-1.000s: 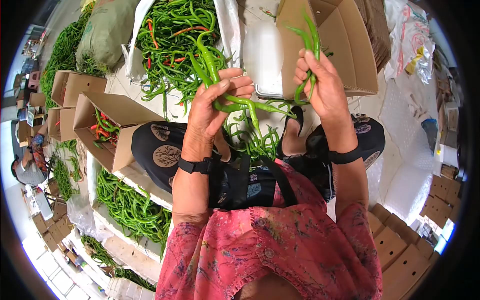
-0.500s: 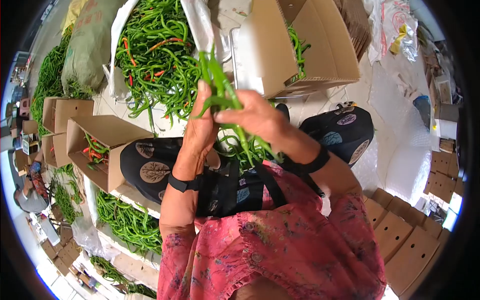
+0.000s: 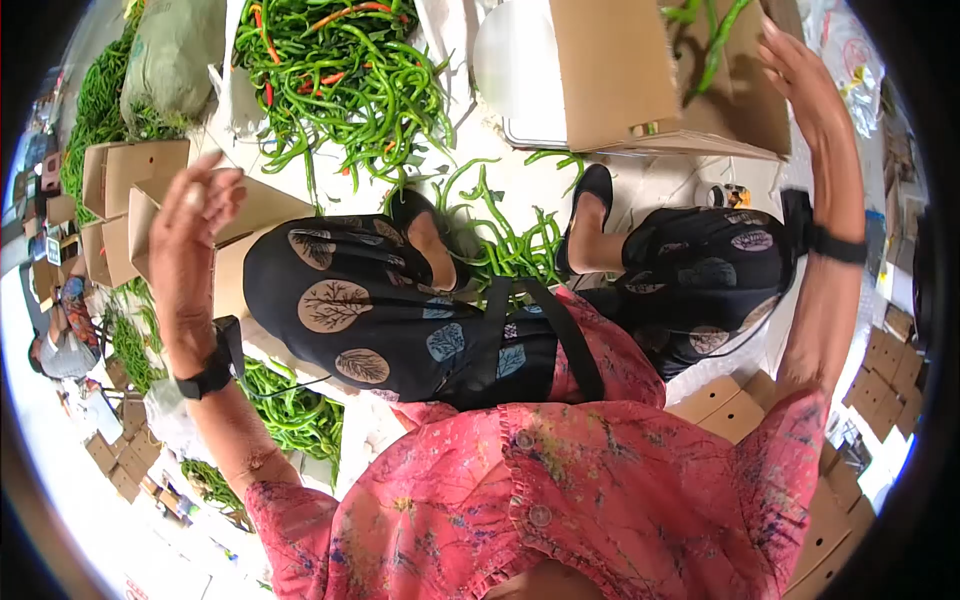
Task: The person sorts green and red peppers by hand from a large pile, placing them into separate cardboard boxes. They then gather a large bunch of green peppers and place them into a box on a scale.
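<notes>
My right hand point(image 3: 805, 85) is at the large cardboard box point(image 3: 615, 75) at the upper right, its fingers stretched out and apart. Several green chili peppers point(image 3: 718, 45) show against the inside of that box, just left of those fingertips. Over on the left, my left hand point(image 3: 195, 225) is raised in front of a smaller cardboard box point(image 3: 235, 200), with its fingers loosely bent, apart and holding nothing visible. This hand hides much of the box's inside. A loose pile of green chilies point(image 3: 515, 245) lies on the floor between my feet.
A white sack point(image 3: 245, 100) spills green and some red chilies point(image 3: 350, 90) onto the floor ahead. A full green sack point(image 3: 175, 65) stands at the upper left. More chilies point(image 3: 290, 410) lie beside my left leg. Stacked cartons point(image 3: 715, 405) are at the right; another person point(image 3: 70, 340) is at far left.
My hands were together over my lap holding green chilies. They have moved apart, the right to the large box, the left toward the smaller box. The chilies are out of my hands.
</notes>
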`<state>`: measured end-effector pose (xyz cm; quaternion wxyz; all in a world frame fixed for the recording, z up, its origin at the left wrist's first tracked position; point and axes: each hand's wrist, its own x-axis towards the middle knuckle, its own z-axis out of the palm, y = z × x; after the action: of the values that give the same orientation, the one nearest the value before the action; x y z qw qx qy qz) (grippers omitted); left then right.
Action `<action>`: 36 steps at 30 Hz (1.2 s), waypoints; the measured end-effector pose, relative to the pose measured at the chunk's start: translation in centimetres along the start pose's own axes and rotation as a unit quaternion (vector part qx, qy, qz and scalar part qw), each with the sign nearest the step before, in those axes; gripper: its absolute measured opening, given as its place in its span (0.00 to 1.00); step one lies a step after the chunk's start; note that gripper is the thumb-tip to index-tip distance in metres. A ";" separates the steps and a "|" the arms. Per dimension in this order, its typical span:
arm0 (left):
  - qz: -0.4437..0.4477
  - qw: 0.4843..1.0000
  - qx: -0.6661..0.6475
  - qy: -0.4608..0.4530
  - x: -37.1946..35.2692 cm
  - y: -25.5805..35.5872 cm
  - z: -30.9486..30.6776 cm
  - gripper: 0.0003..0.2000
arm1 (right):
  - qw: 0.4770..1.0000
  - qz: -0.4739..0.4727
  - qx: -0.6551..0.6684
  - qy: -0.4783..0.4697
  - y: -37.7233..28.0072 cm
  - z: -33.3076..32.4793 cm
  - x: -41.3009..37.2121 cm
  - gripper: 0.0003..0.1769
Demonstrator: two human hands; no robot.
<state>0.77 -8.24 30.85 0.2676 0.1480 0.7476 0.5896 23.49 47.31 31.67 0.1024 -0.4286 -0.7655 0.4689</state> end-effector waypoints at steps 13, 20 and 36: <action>-0.257 0.964 0.067 0.020 4.3 -25.5 17.8 0.23 | 0.888 0.275 0.206 -0.305 13.0 25.6 -14.0 0.19; 0.071 0.865 0.465 -0.174 7.9 -37.0 19.8 0.15 | 0.959 0.179 -0.163 -0.145 26.9 28.8 -9.1 0.30; -0.034 0.973 0.137 0.181 9.3 -29.6 8.4 0.09 | 0.775 -0.095 -0.473 -0.409 28.1 32.1 -10.1 0.15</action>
<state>0.86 -4.27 -1.06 0.1249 0.0480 0.8618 0.4893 27.45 24.93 -5.85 -0.3919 -0.1161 -0.8974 0.1663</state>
